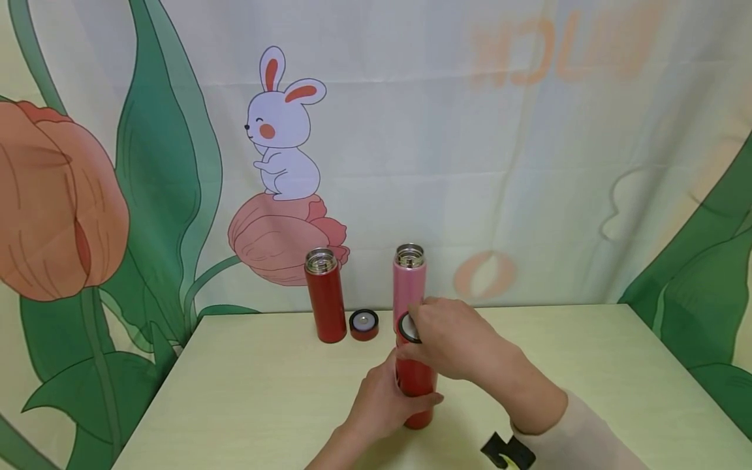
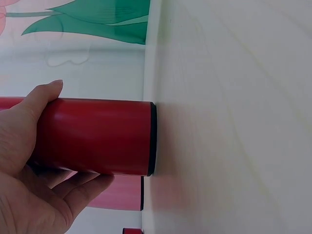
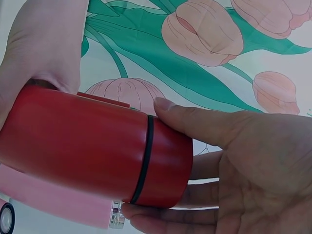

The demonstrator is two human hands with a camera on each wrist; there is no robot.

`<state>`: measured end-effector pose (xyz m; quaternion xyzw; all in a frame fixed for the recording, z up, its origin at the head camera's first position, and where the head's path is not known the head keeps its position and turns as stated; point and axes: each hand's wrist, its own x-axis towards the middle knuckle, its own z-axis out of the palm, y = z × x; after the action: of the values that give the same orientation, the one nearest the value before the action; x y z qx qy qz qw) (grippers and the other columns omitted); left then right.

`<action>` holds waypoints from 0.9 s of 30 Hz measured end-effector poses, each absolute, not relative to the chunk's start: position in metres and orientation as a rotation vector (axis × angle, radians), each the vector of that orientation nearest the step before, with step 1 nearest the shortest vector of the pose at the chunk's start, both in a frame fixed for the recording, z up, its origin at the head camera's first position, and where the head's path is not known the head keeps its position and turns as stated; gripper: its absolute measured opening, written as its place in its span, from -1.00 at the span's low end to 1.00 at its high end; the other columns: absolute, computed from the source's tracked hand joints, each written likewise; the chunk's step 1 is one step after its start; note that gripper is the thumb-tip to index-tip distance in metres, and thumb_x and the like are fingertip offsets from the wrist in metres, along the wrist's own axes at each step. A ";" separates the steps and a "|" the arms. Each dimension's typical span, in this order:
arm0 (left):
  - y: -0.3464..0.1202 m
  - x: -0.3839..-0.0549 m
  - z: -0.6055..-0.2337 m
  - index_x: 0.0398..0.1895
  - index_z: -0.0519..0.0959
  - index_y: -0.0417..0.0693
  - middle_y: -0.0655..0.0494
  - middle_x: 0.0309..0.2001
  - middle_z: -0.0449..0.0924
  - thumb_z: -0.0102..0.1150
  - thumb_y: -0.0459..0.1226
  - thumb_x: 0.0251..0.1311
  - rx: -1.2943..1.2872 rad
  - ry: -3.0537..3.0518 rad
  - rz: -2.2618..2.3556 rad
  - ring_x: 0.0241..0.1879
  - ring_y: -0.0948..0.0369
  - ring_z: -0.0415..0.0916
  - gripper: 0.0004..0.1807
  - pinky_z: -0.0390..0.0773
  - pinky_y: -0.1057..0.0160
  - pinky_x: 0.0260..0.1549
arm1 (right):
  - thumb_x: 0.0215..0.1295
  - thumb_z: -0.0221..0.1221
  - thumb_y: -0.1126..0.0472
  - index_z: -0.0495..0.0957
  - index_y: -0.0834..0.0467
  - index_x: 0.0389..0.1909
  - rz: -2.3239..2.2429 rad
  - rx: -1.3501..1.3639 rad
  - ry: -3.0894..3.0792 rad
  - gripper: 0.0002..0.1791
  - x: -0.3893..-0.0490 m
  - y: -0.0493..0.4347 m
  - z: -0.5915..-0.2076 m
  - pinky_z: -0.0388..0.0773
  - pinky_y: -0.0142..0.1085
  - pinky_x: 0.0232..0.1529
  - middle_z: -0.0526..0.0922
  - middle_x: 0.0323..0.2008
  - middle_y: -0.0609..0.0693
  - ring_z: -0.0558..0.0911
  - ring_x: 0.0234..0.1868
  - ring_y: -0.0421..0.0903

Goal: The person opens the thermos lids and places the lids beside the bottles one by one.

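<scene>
Red flask (image 1: 416, 376) stands at the frame's lower centre, left hand (image 1: 382, 398) gripping its body, right hand (image 1: 451, 336) clasping its cap (image 3: 168, 165), apparently the cap-turning step, which next calls for a steady hold below.

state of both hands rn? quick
Left hand: gripping the nearer red bottle round its body.
Right hand: holding a red lid, fingers and thumb around it.
</scene>
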<state>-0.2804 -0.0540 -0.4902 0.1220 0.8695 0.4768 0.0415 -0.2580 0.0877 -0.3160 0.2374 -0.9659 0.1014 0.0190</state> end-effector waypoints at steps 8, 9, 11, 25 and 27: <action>-0.054 -0.281 -0.489 0.42 0.32 0.10 0.20 0.11 0.68 0.53 0.20 0.02 0.381 2.619 1.485 0.09 0.17 0.63 -0.05 0.69 -0.02 0.07 | 0.25 0.46 0.02 0.51 0.10 -0.27 0.338 0.826 -3.045 -0.66 -0.261 0.093 -0.312 0.50 -0.24 -0.26 0.51 -0.41 -0.10 0.50 -0.32 -0.12; -0.054 -0.281 -0.488 0.41 0.32 0.10 0.20 0.11 0.68 0.53 0.20 0.02 0.379 2.615 1.488 0.09 0.17 0.63 -0.06 0.69 -0.02 0.07 | 0.25 0.45 0.02 0.52 0.10 -0.25 0.342 0.837 -3.049 -0.66 -0.262 0.093 -0.312 0.52 -0.24 -0.24 0.53 -0.39 -0.10 0.51 -0.30 -0.13; -0.054 -0.281 -0.488 0.39 0.33 0.11 0.21 0.11 0.68 0.54 0.19 0.02 0.376 2.608 1.492 0.09 0.17 0.63 -0.08 0.68 -0.03 0.07 | 0.25 0.45 0.03 0.54 0.11 -0.20 0.340 0.867 -3.048 -0.66 -0.264 0.095 -0.311 0.56 -0.23 -0.18 0.56 -0.34 -0.09 0.54 -0.26 -0.13; -0.055 -0.281 -0.489 0.31 0.38 0.15 0.23 0.07 0.69 0.53 0.20 0.02 0.404 2.623 1.482 0.05 0.20 0.64 -0.16 0.69 0.00 0.04 | 0.27 0.44 0.11 0.57 0.12 0.20 0.422 0.981 -3.101 -0.49 -0.274 0.103 -0.310 0.63 -0.13 0.11 0.65 -0.02 -0.07 0.61 0.04 -0.05; -0.055 -0.281 -0.489 0.31 0.39 0.15 0.24 0.07 0.69 0.53 0.20 0.02 0.410 2.622 1.484 0.04 0.20 0.64 -0.16 0.69 0.01 0.03 | 0.27 0.44 0.13 0.57 0.13 0.20 0.447 0.991 -3.108 -0.50 -0.275 0.104 -0.309 0.63 -0.11 0.14 0.65 0.03 -0.06 0.62 0.07 -0.04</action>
<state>-0.2812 -0.0550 -0.4889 0.1345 0.8612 0.4875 0.0505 -0.2748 0.1044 -0.3092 0.3002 -0.9412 0.1352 -0.0755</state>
